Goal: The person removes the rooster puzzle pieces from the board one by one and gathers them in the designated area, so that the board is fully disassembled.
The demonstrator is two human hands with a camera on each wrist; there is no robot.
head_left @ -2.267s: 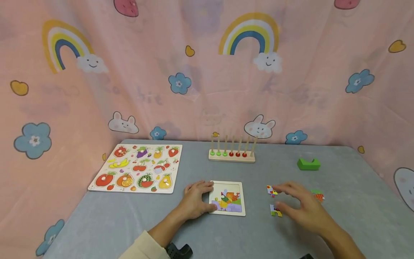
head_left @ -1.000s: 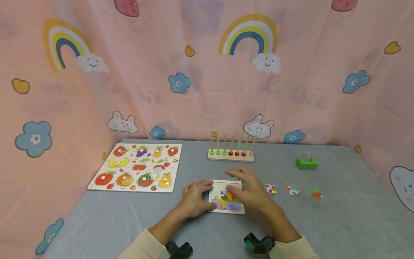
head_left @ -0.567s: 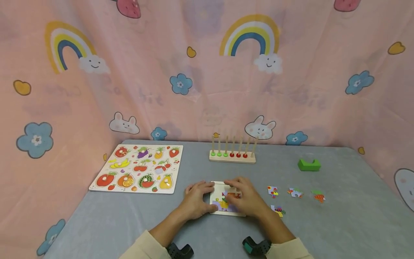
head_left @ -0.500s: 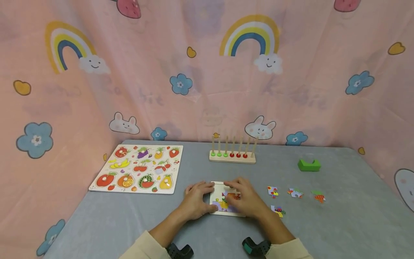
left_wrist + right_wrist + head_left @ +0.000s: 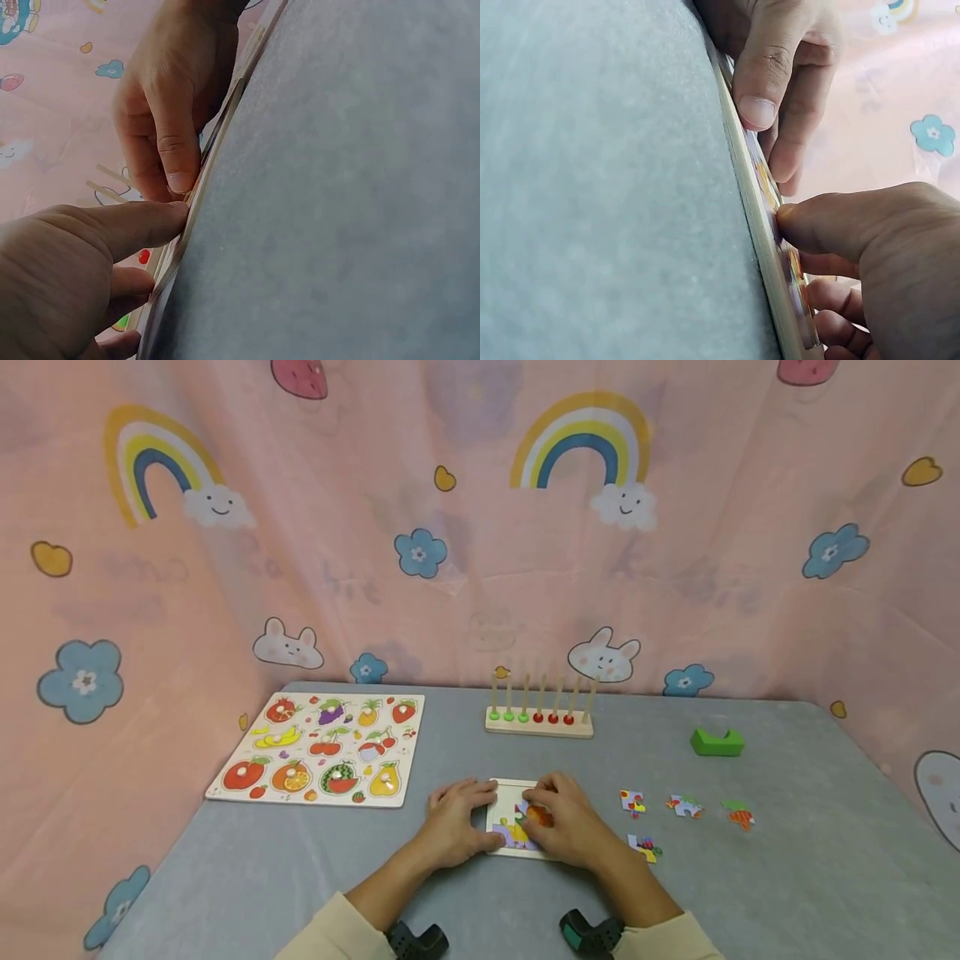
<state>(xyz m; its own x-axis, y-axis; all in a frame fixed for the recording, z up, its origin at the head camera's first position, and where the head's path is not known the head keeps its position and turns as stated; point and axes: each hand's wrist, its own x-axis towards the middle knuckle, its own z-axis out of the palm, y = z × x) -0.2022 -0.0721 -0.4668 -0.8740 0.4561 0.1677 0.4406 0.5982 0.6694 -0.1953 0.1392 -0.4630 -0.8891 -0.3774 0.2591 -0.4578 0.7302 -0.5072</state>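
A small wooden puzzle tray (image 5: 510, 785) lies in front of me, its lower part filled with purple, yellow and orange pieces. My left hand (image 5: 453, 831) grips the tray's left side, thumb at the lower corner and fingers along the far edge. Over the tray's right half, my right hand (image 5: 566, 822) has its thumb and curled fingers around an orange puzzle piece (image 5: 538, 816). In the right wrist view, that thumb (image 5: 802, 221) presses down at the pieces. The hand hides the tray's right edge.
Loose puzzle pieces (image 5: 684, 807) lie right of the tray. Behind it stands a wooden peg rack (image 5: 537, 727) with green and red beads. A fruit puzzle board (image 5: 408, 752) lies at the left, a green notched block (image 5: 717, 743) at the back right.
My right hand has come left from the loose pieces to the tray, and its fingers have since drawn closer together over the orange piece. My left hand has stayed on the tray.
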